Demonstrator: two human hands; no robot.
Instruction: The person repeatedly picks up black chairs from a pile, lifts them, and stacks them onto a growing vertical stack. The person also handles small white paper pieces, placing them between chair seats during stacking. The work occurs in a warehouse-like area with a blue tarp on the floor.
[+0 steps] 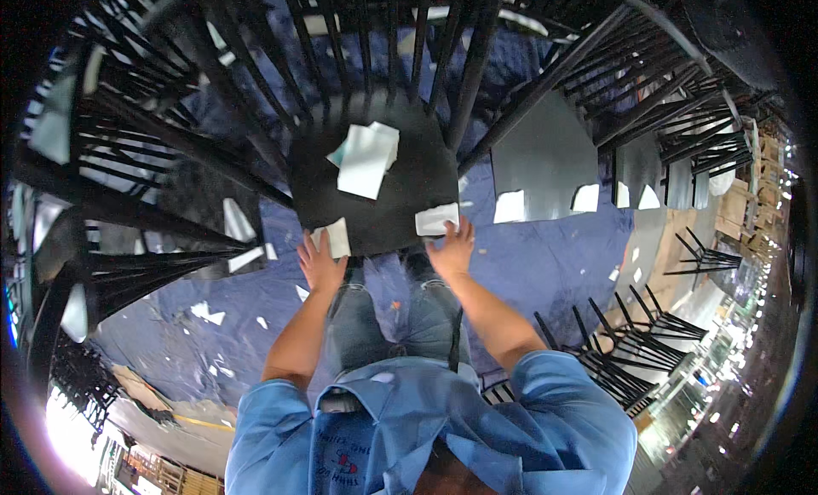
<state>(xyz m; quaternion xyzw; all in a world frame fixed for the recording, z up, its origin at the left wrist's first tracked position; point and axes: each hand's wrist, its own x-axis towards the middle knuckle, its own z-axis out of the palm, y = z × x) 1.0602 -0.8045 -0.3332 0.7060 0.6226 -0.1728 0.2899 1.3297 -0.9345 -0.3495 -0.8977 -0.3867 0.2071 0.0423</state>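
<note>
A black chair seat (315,175) is in front of me, with black spindles rising at its far side. My left hand (321,263) rests at its near left corner, fingers spread against a white sheet piece (337,238) folded over that corner. At the near right corner, my right hand (452,250) lies with its fingers apart on another white piece (436,220). A small stack of white sheets (369,161) lies on the middle of the seat. The undersides of both hands are hidden.
Another black chair (545,163) stands to the right with white pieces on its front corners, and more chairs follow beyond. Black chair spindles (153,265) crowd the left. White scraps (207,313) litter the blue floor covering (528,261). Upturned black legs (613,350) stand at the lower right.
</note>
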